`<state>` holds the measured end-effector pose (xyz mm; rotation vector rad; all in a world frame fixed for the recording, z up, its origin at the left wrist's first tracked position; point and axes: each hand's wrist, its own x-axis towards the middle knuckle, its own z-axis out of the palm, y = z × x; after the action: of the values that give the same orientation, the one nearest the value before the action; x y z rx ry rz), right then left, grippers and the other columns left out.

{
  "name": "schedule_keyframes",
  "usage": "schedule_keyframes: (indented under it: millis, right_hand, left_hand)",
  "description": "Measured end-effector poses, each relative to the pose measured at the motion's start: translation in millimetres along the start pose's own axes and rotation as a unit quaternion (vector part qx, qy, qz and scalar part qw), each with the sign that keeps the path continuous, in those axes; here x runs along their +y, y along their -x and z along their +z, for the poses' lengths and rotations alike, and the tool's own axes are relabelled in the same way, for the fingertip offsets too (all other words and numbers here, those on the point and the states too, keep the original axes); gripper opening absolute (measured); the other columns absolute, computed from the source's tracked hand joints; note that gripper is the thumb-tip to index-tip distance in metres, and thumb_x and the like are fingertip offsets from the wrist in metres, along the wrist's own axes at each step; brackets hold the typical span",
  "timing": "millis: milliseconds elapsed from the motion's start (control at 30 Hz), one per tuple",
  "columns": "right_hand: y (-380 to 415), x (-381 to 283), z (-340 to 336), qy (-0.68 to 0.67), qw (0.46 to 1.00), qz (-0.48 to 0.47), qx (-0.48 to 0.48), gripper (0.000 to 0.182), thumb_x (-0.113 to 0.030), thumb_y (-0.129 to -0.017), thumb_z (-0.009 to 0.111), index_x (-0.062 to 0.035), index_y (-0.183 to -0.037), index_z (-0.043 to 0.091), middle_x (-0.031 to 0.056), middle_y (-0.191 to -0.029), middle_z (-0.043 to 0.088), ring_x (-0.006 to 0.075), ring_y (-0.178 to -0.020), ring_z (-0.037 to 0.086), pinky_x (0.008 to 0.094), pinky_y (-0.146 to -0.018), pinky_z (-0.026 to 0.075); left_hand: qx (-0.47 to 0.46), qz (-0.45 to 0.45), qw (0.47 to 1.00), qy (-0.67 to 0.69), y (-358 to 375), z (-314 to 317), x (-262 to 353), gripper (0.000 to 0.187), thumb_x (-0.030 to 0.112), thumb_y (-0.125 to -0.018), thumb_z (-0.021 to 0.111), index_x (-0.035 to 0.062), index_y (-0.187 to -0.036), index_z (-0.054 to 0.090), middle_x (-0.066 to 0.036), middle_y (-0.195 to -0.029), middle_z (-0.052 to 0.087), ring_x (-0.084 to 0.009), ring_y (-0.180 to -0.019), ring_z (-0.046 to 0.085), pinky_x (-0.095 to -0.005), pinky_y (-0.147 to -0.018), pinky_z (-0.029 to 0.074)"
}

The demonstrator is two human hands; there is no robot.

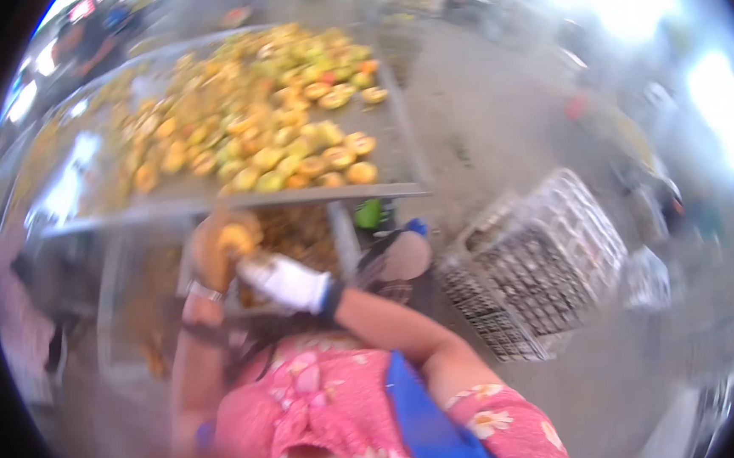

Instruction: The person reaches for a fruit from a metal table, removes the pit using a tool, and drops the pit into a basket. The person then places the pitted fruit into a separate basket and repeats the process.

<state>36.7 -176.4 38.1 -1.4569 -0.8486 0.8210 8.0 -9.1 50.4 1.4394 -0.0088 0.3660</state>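
Observation:
A yellow-orange peach (238,238) is held in my left hand (207,259), just in front of the table's near edge. The fingers of that hand curl around the fruit, though motion blurs them. My right hand (287,284), in a white glove with a dark cuff, is closed and meets the peach from the right. Whatever lies inside its grip is hidden by the glove and the blur. Beyond both hands, many peaches (268,155), several of them cut in halves, lie spread on a metal-topped table (400,154).
Below the table edge, a crate (346,239) contains brownish pieces. A white slatted plastic basket (548,259) stands tilted on the floor at right. A green object (368,213) lies near the table's underside. Another person (86,44) is at the far left.

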Motion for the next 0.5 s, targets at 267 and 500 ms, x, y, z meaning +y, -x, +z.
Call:
schedule_keyframes:
  millis: [267,500]
  right_hand:
    - [-17,29,2,-0.097,0.990,0.031,0.093,0.031,-0.038,-0.102,0.054,-0.0086,-0.113,0.059,-0.0037,-0.076,0.057,0.0059,-0.061,0.048,0.0229,-0.051,0.039]
    - [-11,7,-6,-0.144,0.986,0.066,0.055,0.026,-0.032,-0.103,0.054,-0.0084,-0.112,0.060,-0.0059,-0.082,0.055,0.0031,-0.066,0.047,0.0197,-0.057,0.039]
  left_hand:
    - [0.199,-0.042,0.950,0.238,-11,23,-29,0.047,0.042,-0.103,0.047,-0.0011,-0.097,0.065,-0.013,-0.087,0.068,-0.0247,-0.071,0.068,-0.0350,-0.061,0.058]
    - [0.195,-0.007,0.965,0.175,-9,27,-21,0.044,0.038,-0.102,0.051,-0.0023,-0.096,0.067,-0.012,-0.084,0.069,-0.0216,-0.071,0.067,-0.0297,-0.064,0.055]
